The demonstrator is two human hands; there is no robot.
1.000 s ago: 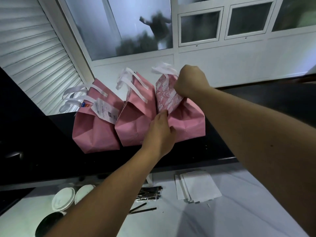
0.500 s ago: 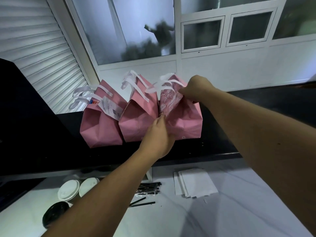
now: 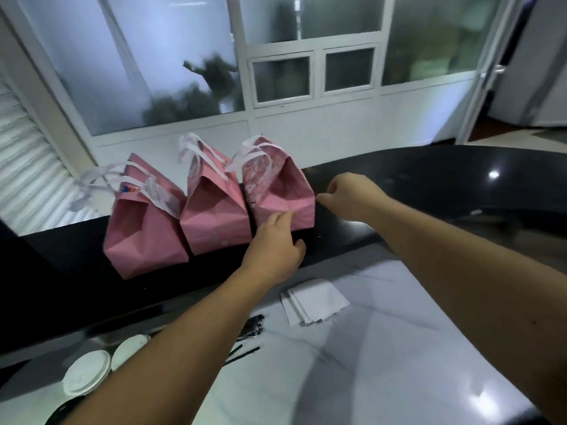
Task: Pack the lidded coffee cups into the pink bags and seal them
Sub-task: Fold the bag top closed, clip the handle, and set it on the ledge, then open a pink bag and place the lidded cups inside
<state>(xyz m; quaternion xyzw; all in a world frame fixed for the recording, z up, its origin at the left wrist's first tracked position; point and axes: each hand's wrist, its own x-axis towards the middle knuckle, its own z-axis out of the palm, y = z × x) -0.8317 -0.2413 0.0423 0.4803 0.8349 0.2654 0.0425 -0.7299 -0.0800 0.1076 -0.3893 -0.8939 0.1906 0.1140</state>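
We see a dim, bluish scene lit mainly by the frosted glass window panes (image 3: 171, 56) behind. Small glare spots sit on the glossy black counter ledge (image 3: 460, 179). Motion blur softens everything, and straight lines bow outward near the frame edges.

One wide-angle view is given, taken from head height and aimed forward and slightly down across the pale surface (image 3: 383, 348). Both forearms are seen reaching away from the lens. The dark raised ledge (image 3: 429, 185) lies farther off, and the windows (image 3: 153, 56) fill the far top, bent by distortion.
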